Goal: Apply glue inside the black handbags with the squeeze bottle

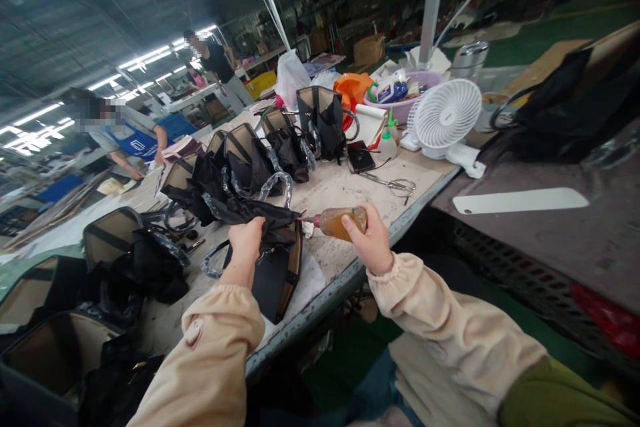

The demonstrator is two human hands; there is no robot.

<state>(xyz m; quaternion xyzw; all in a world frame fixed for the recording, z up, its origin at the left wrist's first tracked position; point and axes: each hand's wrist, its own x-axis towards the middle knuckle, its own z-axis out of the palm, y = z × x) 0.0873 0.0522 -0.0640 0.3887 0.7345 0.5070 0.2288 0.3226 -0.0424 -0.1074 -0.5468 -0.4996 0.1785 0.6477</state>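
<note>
My right hand [373, 240] is wrapped round a squeeze bottle [337, 223] of amber liquid, probably glue, lying sideways with its red nozzle pointing left. The nozzle tip is at the edge of black lining fabric [277, 215]; whether it touches I cannot tell. My left hand [246, 240] pinches that fabric, its fingertips partly hidden. Beneath hangs the black handbag body [273, 283], tilted on the table's front edge, with a plastic-wrapped handle [213, 260] to its left.
Several unfinished black bags [247, 157] stand along the worktable [330, 187] behind and to the left. Scissors [395, 183], a phone [360, 157], a green-capped bottle [387, 143], a white fan [447, 117] and a purple basin [400, 97] lie to the right. A co-worker [133, 137] stands across at left.
</note>
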